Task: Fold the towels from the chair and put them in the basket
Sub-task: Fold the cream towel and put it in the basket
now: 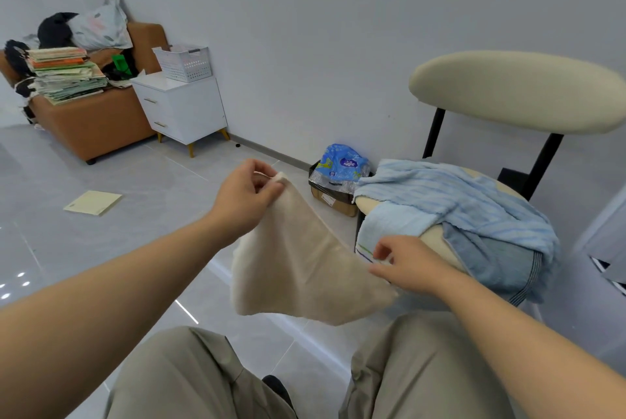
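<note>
A cream towel (305, 266) hangs in the air above my knees. My left hand (247, 195) pinches its upper corner. My right hand (406, 266) grips its right edge, just in front of the chair seat. On the cream chair (515, 93) at the right lie a light blue striped towel (450, 201) and a darker blue towel (498, 259), both crumpled and hanging over the seat's edge. The white perforated basket (184, 63) stands on a white cabinet far off at the back left.
The white cabinet (183, 107) stands beside a brown sofa (91, 120) piled with books and bags. A cardboard box with a blue packet (342, 171) sits by the wall, left of the chair. A yellow sheet (93, 202) lies on the grey tile floor.
</note>
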